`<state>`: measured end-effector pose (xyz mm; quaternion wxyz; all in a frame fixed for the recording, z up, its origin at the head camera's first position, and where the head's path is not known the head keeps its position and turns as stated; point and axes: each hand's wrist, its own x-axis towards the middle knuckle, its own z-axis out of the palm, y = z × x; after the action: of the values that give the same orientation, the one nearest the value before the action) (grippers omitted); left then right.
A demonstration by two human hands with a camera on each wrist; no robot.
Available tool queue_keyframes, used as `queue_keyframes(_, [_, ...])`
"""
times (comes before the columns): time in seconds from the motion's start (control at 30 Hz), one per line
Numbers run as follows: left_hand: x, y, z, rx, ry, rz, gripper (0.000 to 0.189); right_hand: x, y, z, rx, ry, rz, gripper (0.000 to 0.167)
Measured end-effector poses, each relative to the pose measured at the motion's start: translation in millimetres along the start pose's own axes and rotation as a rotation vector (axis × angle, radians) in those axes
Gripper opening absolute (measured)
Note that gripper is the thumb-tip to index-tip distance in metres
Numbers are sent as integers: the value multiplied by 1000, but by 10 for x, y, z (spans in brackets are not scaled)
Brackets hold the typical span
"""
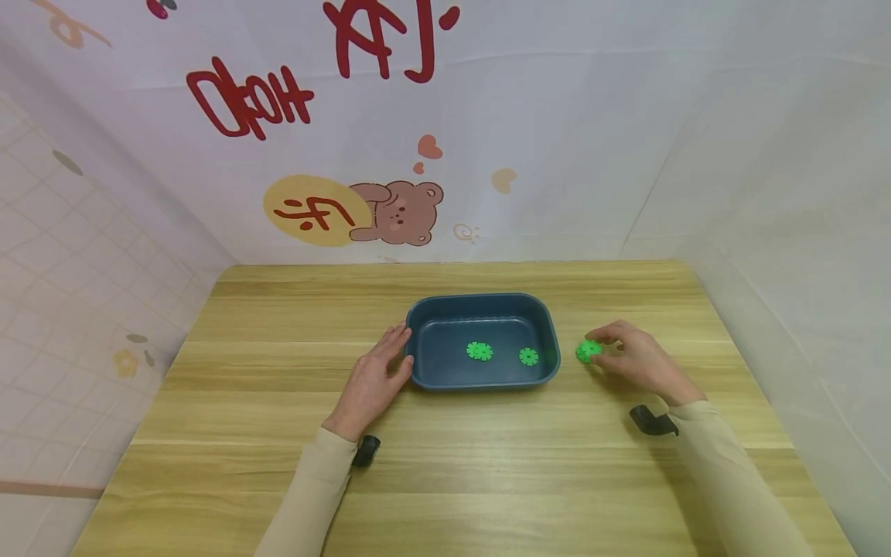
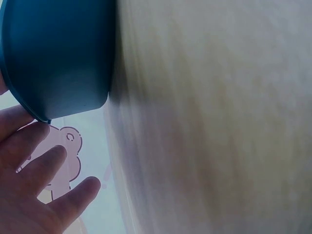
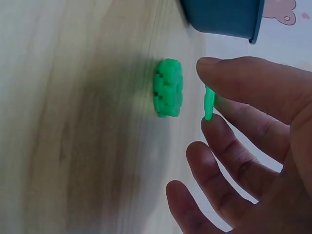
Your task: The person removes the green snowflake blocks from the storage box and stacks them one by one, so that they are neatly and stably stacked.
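Note:
A dark blue plastic tray [image 1: 480,385] sits on the table. Against its left end lies my left hand [image 1: 369,387], fingers spread and extended, fingertips right at the rim in the left wrist view. Inside the tray are a pair of overlapping green notched discs [image 1: 479,351] and a single green notched disc [image 1: 529,357]. To the right of the tray, my right hand [image 1: 640,360] pinches a thin green notched disc [image 3: 209,103] between thumb and fingers. Close beside that disc, a small stack of green notched discs [image 3: 168,87] rests on the table.
The wood-grain table [image 1: 487,480] meets a white printed backdrop [image 1: 543,116] at its far edge, with a light curtain [image 1: 800,247] along the right side. Each forearm carries a black wrist mount [image 1: 653,420].

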<state>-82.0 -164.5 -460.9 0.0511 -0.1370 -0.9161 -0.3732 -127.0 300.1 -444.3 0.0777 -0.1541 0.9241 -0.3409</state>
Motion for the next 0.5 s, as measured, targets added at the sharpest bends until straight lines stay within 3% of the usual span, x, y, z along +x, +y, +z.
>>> queue_keyframes(0.5, [3, -2, 0, -8, -2, -9, 51, 49, 54, 42, -21, -16, -14, 36])
